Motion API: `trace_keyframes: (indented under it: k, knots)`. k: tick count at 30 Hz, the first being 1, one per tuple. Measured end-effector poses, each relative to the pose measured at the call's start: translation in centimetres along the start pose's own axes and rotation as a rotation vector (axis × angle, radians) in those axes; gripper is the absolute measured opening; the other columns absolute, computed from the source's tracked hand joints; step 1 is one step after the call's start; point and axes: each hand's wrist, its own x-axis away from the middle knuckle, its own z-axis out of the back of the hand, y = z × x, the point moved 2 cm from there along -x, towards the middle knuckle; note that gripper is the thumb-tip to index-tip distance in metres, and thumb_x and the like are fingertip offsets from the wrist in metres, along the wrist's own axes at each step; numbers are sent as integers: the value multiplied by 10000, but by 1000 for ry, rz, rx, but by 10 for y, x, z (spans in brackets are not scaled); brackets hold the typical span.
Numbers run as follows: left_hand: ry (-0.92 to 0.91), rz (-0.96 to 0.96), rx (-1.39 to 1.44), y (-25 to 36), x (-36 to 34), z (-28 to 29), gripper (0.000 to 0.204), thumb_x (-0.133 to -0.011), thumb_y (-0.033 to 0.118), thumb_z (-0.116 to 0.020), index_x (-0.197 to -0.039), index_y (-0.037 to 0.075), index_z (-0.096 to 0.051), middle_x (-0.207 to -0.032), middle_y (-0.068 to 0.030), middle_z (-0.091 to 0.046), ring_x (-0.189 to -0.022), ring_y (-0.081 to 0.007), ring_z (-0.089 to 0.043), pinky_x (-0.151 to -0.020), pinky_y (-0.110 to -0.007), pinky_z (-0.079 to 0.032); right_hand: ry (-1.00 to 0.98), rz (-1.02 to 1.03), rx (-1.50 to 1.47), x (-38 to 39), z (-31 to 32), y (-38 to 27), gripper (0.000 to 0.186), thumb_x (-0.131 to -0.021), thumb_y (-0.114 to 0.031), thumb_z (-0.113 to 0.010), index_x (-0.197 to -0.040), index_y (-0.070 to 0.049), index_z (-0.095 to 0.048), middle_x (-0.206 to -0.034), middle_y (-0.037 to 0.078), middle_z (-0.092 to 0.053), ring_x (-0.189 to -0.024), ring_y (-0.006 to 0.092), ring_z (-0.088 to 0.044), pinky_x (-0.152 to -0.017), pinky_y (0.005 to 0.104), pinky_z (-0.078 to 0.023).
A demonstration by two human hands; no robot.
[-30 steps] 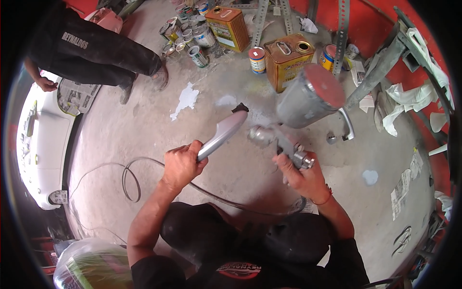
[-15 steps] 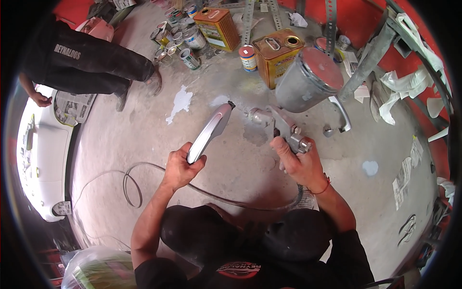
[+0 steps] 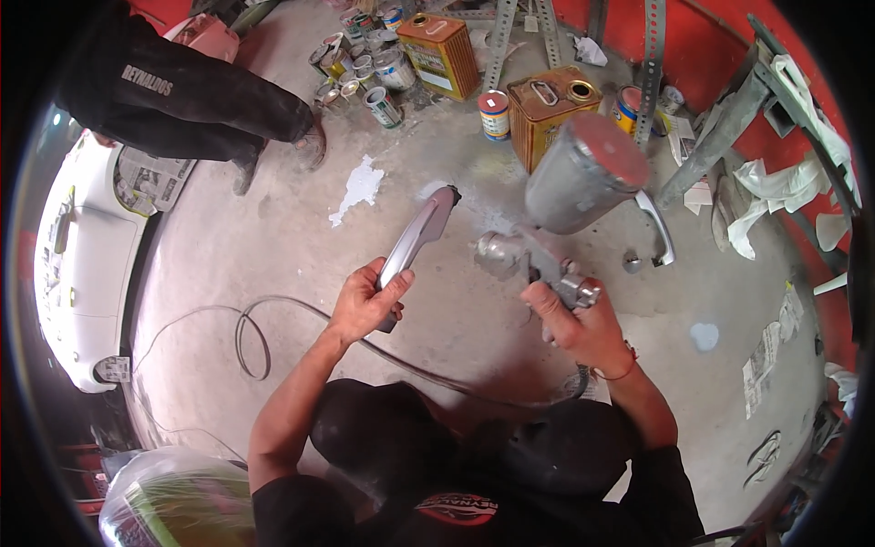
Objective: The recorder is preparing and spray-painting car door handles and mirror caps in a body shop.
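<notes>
My left hand (image 3: pixel 369 301) is closed round the lower end of a silver, elongated handle-shaped part (image 3: pixel 419 228) with a dark piece at its raised tip. My right hand (image 3: pixel 574 324) grips a metal spray gun (image 3: pixel 529 260), which has a large grey cup (image 3: pixel 579 182) with a reddish lid on top and its nozzle toward the silver part. A dark hose (image 3: pixel 428 387) runs from below my right hand across the floor in loops. A second silver handle-like part (image 3: pixel 659 228) lies on the floor beyond the gun.
Paint tins (image 3: pixel 383 108) and rusty square cans (image 3: pixel 433 59) stand ahead, beside perforated metal posts. A person in dark trousers (image 3: pixel 210 109) stands at upper left near a white car panel (image 3: pixel 82 273). A metal frame (image 3: pixel 720 137) with white sheets stands right; wrapped plastic (image 3: pixel 164 501) lies lower left.
My left hand has turned the silver part to a steeper angle and shifted slightly right. My right hand and the gun have moved slightly right. The other person's hand is now mostly hidden.
</notes>
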Motion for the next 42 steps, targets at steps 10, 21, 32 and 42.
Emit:
trace_keyframes:
  k: [10, 21, 32, 42]
  knots:
    - [202, -238, -757, 13, 9, 4, 296, -798, 282, -697, -841, 20, -565, -607, -174, -598, -570, -339, -611, -580, -393, -489, -39, -47, 22, 16, 20, -25, 363, -950, -295, -600, -1180, -14, -596, -584, 11, -487, -500, 92, -441, -504, 284, -394]
    - [196, -179, -776, 15, 7, 0, 281, -776, 261, -678, -844, 11, -569, -609, -167, -600, -574, -327, -623, -589, -392, -490, 40, -50, 47, 10, 15, -24, 342, -951, -259, -591, -1217, -46, -578, -651, 72, -510, -581, 155, -434, -583, 303, -421]
    - [193, -256, -812, 13, 4, -1, 246, -789, 249, -660, -836, 31, -558, -595, -169, -613, -591, -360, -643, -580, -424, -519, -106, 37, 22, 15, 10, -16, 454, -951, -295, -593, -1330, -60, -510, -684, 29, -542, -562, 103, -469, -544, 276, -429]
    - [186, -245, -830, 15, 7, -2, 273, -781, 246, -678, -855, 7, -568, -599, -176, -599, -582, -346, -639, -578, -406, -502, -125, 18, 12, 9, 7, -14, 483, -976, -325, -541, -1398, -108, -452, -668, 43, -467, -583, 113, -415, -567, 283, -396]
